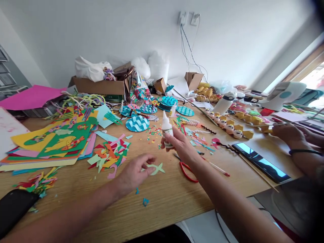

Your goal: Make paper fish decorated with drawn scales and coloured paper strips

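My right hand [174,140] is wrapped round a small white glue bottle [166,126], held upright with its pointed nozzle up. On the table, my left hand [138,172] has its thumb and fingers curved over the left end of a pale green paper fish [158,168]. The fish's tail points right, and the hand hides part of its other end. Red-handled scissors [186,172] lie beneath my right wrist. A blue wavy-patterned disc [137,124] rests beyond my left hand.
Colored paper sheets [63,138] and scraps [110,155] lie left. A cardboard box [101,88] stands at the back. On the right are a phone [262,162], a thin wooden stick [258,172], a row of small doll heads [229,128] and another person's hands [291,135].
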Tool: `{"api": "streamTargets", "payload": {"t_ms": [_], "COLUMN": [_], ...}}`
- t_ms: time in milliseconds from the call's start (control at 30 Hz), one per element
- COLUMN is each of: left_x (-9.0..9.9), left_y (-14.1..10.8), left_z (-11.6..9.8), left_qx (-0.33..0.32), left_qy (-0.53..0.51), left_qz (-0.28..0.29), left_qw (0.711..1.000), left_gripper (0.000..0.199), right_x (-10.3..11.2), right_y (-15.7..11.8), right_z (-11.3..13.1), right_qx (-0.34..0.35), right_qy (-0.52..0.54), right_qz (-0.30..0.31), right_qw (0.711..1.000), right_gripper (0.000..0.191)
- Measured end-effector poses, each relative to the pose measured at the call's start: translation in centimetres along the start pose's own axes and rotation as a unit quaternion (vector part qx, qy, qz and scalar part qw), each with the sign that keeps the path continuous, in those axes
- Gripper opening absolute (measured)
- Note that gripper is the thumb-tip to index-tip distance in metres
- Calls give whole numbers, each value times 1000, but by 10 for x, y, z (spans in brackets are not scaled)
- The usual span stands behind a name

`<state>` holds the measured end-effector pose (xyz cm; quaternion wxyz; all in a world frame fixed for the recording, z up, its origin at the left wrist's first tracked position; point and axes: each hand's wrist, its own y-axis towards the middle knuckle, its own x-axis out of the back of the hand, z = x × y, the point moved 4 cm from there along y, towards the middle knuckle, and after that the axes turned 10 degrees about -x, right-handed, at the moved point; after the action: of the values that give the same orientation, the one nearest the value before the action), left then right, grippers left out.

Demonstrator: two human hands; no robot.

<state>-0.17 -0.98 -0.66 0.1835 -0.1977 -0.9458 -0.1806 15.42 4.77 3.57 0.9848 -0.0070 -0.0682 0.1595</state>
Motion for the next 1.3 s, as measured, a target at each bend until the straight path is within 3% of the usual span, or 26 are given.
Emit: {"api": "streamTargets", "payload": {"t_ms": [67,133,233,367,467,600,700,767,867,1000,1067,1133,1200,1300], "left_x": [8,10,2,-8,-9,-11,-17,-21,-26,-26,-21,-10,7,21], "left_y": [4,7,12,12,10,6,5,5,8,6,-2,-12,-19,-27], "left_z": [-3,-10,-22,-26,-24,-24,-30,-36,-45,-45,-33,-15,-1,7], "left_qx": [41,41,18,20,37,80,115,125,113,93,124,149,97,-56], "left_qy": [-133,-240,-365,-433,-462,-508,-538,-545,-539,-486,-402,-246,-51,169], "left_qz": [-79,-117,-75,-53,-85,-123,-134,-136,-130,-108,-81,-41,-20,46], "left_qw": [987,963,928,900,882,849,824,818,825,862,904,957,994,983], "left_gripper": [41,46,35,24,22,27,29,31,29,32,33,24,17,27], "right_x": [-13,-26,-41,-49,-48,-48,-46,-44,-42,-31,-20,-9,-2,-2], "right_y": [-16,-28,-37,-43,-48,-57,-61,-63,-64,-66,-66,-64,-59,-50], "right_z": [-6,-10,-16,-20,-23,-25,-29,-29,-26,-17,-12,-8,-8,-9], "right_qx": [-9,-6,-11,-25,-23,64,101,114,119,119,127,137,118,82], "right_qy": [46,84,114,145,154,153,134,124,129,149,143,132,139,94], "right_qz": [41,81,120,129,74,-15,-98,-143,-164,-199,-220,-226,-191,-122], "right_qw": [998,993,986,981,985,986,981,975,971,961,957,955,965,985], "right_gripper": [29,30,30,31,34,47,45,44,40,36,33,29,24,25]}}
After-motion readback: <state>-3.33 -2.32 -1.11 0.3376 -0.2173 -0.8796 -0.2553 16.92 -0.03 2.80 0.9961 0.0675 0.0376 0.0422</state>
